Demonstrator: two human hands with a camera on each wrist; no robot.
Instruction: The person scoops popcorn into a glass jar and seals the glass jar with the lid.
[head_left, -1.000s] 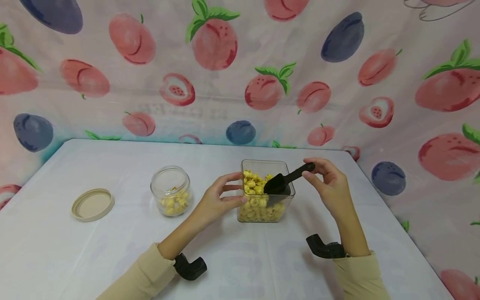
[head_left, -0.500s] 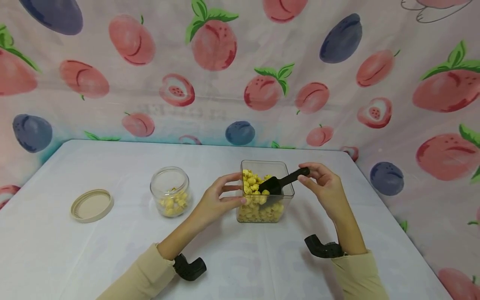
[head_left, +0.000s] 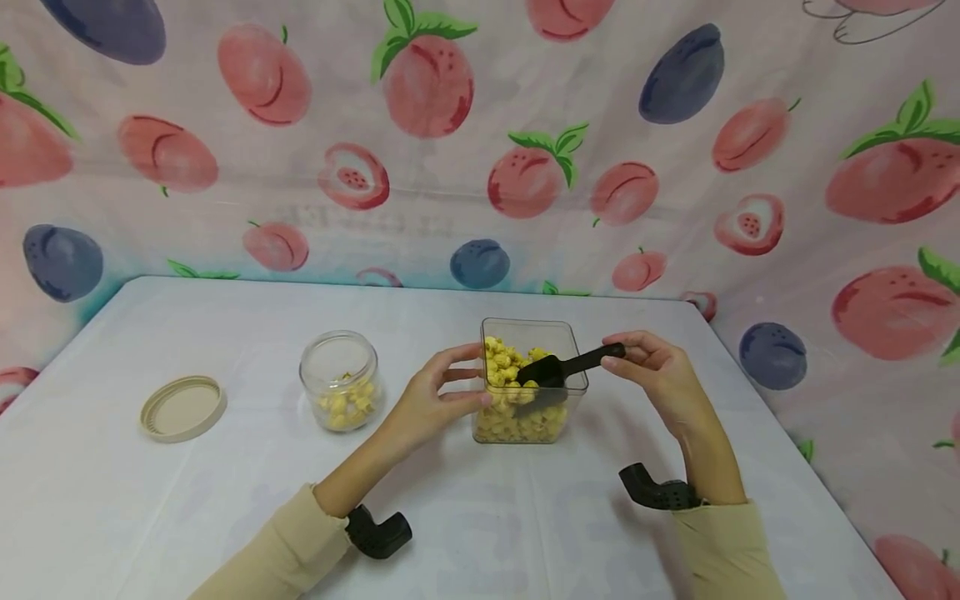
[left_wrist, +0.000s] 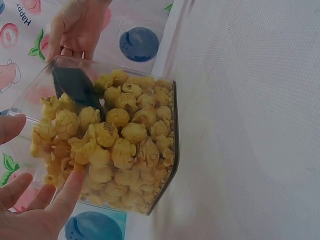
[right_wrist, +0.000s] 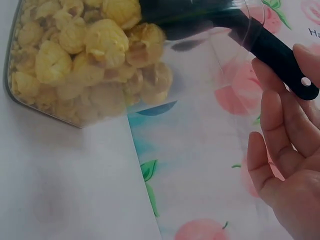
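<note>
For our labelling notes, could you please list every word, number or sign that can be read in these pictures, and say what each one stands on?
"Happy": on the fruit-printed backdrop cloth, top left of the left wrist view, printed sideways.
"Ha": cut off by the frame edge, on the same cloth in the right wrist view.
Faint grey marks on the cloth in the head view: too blurred to read.
Clear square plastic container, black plastic scoop, glass jar, beige round lid: no text visible.

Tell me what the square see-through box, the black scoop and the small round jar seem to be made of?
Square clear box: probably hard plastic, thin glossy walls. Black scoop: matte moulded plastic, apparently. Small round jar: glass or thick plastic; the rounded, shiny shoulder leaves it open.
</note>
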